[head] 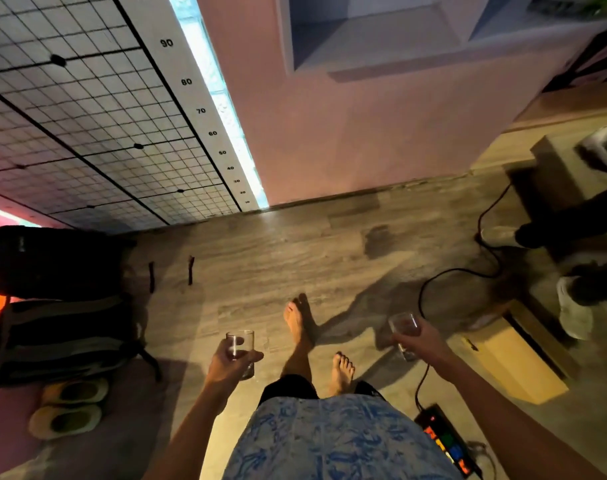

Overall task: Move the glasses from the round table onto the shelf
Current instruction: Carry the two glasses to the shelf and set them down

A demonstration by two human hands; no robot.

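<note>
My left hand (227, 363) grips a clear drinking glass (240, 341), held upright at waist height. In my right hand (421, 341) is a second clear glass (403, 325), tilted slightly. Both glasses hang over the wooden floor, either side of my bare feet. High ahead, a recessed wall shelf (381, 39) is set into the pink wall. The round table is out of view.
A black cable (451, 271) runs across the floor to a power strip (445, 441) at my right. Cardboard boxes (516, 362) and another person's shoes (574, 306) stand right. Dark bags (53, 261) and yellow slippers (70, 407) lie left. A grid board (87, 116) leans at left.
</note>
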